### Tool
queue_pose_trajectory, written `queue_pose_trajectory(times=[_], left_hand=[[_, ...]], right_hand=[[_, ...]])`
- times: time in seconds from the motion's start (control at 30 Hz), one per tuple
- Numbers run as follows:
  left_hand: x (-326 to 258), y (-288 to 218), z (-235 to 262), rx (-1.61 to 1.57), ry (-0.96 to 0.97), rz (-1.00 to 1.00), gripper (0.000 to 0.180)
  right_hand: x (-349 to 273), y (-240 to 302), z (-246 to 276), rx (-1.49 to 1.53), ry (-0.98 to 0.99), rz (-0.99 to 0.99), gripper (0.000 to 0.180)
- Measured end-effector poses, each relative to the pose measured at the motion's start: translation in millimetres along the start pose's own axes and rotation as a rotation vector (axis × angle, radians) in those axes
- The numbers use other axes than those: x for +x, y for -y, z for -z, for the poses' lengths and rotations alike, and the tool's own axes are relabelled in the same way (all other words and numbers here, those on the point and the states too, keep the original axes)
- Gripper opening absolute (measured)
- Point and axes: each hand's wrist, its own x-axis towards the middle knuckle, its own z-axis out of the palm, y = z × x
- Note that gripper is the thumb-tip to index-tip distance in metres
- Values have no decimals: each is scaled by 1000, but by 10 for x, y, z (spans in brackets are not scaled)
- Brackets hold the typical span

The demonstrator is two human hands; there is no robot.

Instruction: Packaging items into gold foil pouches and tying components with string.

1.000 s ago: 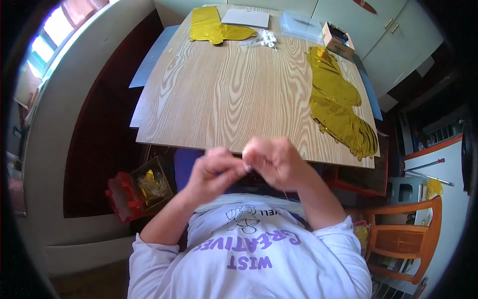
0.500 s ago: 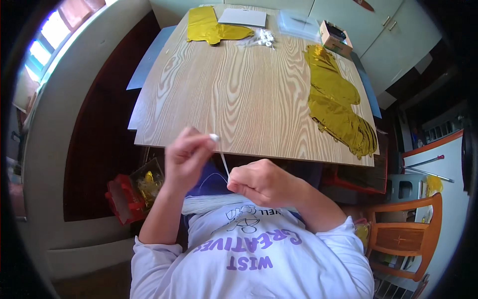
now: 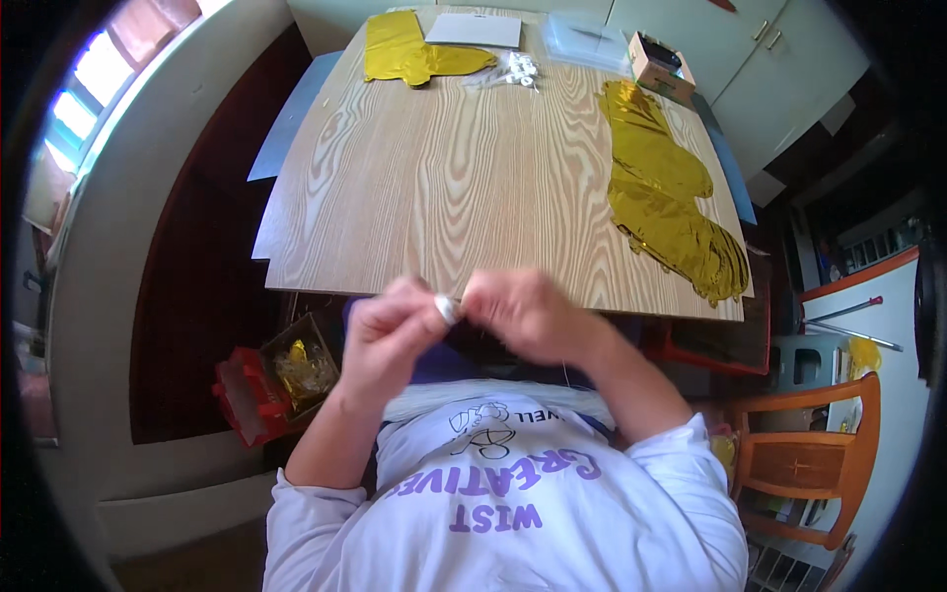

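Close together at the table's front edge, my two hands work in front of my chest. My left hand (image 3: 387, 340) is closed in a pinch on a small white ribbon roll (image 3: 447, 309), which shows at its fingertips. Beside it my right hand (image 3: 528, 314), blurred by motion, has its fingers closed against the roll's right side, apparently on the ribbon's end. A thin white strand hangs under the right hand. Flat gold foil balloons (image 3: 656, 183) lie along the table's right side, and another gold foil balloon (image 3: 400, 49) lies at the far left.
At the back of the wood-grain table (image 3: 444, 178) are a clear bag of small white rolls (image 3: 520, 69), a white flat pad (image 3: 475, 30), a clear plastic sheet (image 3: 582, 44) and a box (image 3: 661, 69). A red box (image 3: 242, 395) stands low left; a wooden chair (image 3: 804, 464) stands right.
My hands have come together; the white ribbon stretched between them no longer shows. My right hand has risen toward the table edge, and my left has moved slightly right and nearer me.
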Motion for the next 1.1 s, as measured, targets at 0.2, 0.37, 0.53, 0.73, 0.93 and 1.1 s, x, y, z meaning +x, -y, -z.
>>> queue_pose_trajectory(times=[0.2, 0.37, 0.53, 0.73, 0.93, 1.1], left_hand=[[-33, 4, -58, 269, 293, 80, 10], [49, 9, 0, 77, -100, 82, 10], [-70, 12, -95, 197, 163, 101, 12], [26, 127, 33, 302, -128, 46, 10], [50, 88, -70, -253, -135, 104, 13], [-100, 175, -68, 139, 72, 221, 15]], right_hand=[[54, 121, 163, -120, -75, 59, 16], [-189, 90, -147, -85, 104, 107, 24], [16, 110, 100, -59, -46, 58, 24], [-120, 88, -86, -107, 29, 227, 19], [-55, -168, -55, -35, 28, 66, 23], [88, 74, 102, -149, -92, 205, 19]])
